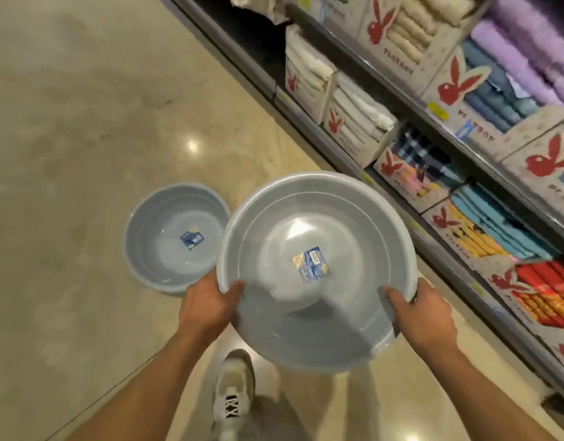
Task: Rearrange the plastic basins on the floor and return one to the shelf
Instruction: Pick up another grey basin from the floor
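A polished beige floor [83, 122] runs beside a shelf [433, 128] stacked with boxed towels [497, 74]. A large grey basin [306, 329] is held up off the floor, tilted, its rim gripped on both sides: the left hand [207, 307] and right hand [424, 316] each clamp it, thumbs inside. A smaller grey basin [153, 243] sits on the floor to its left. A pale shoe [233, 396] shows below.

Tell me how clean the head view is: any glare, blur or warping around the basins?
Head view: ceiling lights glare off the floor and wash out the centre of the held basin; the shelf streaks with motion blur and bends from the wide lens; the floor basin reads fairly sharp.
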`<move>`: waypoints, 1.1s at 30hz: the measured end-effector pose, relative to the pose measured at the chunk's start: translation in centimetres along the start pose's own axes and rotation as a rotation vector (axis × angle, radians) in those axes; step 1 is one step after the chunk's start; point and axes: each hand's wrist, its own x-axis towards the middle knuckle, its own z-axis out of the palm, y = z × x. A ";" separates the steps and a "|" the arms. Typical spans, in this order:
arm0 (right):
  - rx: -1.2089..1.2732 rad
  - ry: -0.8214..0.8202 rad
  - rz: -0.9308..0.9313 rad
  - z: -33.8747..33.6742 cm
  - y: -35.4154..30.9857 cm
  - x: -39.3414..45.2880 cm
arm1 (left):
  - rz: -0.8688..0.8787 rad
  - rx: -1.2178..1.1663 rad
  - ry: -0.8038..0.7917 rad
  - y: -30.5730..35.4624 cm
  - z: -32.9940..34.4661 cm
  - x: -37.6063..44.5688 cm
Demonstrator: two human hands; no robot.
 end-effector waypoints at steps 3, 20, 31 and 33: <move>-0.039 -0.030 -0.068 1.4 -6.9 -0.4 | -0.104 -0.062 0.058 -2.4 -5.2 1.2; -0.192 -0.195 -0.382 18.5 -27.8 4.7 | -0.379 -0.156 0.217 -18.5 -13.5 9.1; -0.399 -0.186 -0.492 29.0 -28.2 12.7 | -0.576 -0.274 0.264 -25.4 -4.7 15.3; -0.440 -0.176 -0.498 30.1 -28.1 13.4 | -0.604 -0.267 0.267 -26.1 -3.5 15.7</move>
